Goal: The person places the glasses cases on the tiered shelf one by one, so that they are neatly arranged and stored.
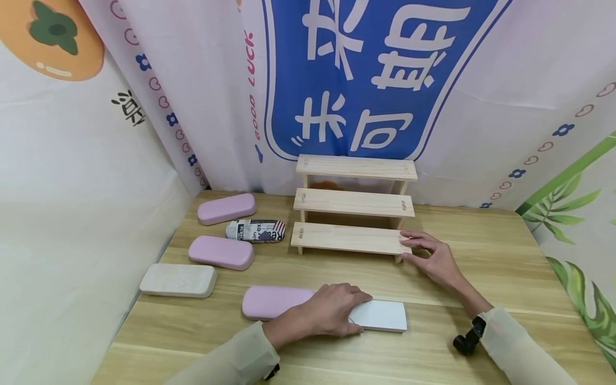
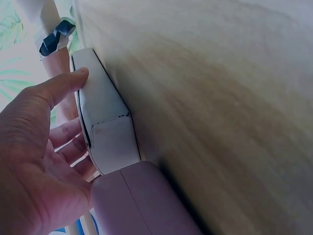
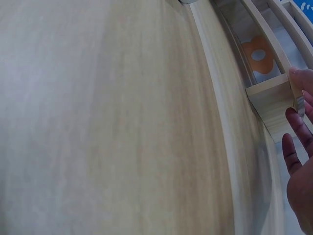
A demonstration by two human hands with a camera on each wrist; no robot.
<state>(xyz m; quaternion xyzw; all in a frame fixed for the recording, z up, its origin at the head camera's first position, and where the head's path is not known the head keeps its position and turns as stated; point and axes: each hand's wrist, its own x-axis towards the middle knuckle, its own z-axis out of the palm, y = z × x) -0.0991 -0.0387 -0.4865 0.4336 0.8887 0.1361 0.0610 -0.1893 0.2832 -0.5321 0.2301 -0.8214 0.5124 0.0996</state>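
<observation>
My left hand (image 1: pixel 332 310) reaches over a white glasses case (image 1: pixel 382 315) lying on the table and grips it, thumb on the near long side and fingers along the far one. In the left wrist view the thumb (image 2: pixel 80 77) presses on the side of the case, and a pink glasses case (image 2: pixel 142 200) sits against its end. My right hand (image 1: pixel 435 259) pinches the right end of the lowest board of a three-step wooden display stand (image 1: pixel 351 238). The right wrist view has the thumb and a finger on either face of that board end (image 3: pixel 297 100).
On the left lie two pink glasses cases (image 1: pixel 226 208) (image 1: pixel 221 252), a newspaper-print case (image 1: pixel 256 231) and an off-white case (image 1: pixel 178 280). Behind the stand hangs a printed curtain (image 1: pixel 231 107). The wooden table (image 1: pixel 495 246) carries everything.
</observation>
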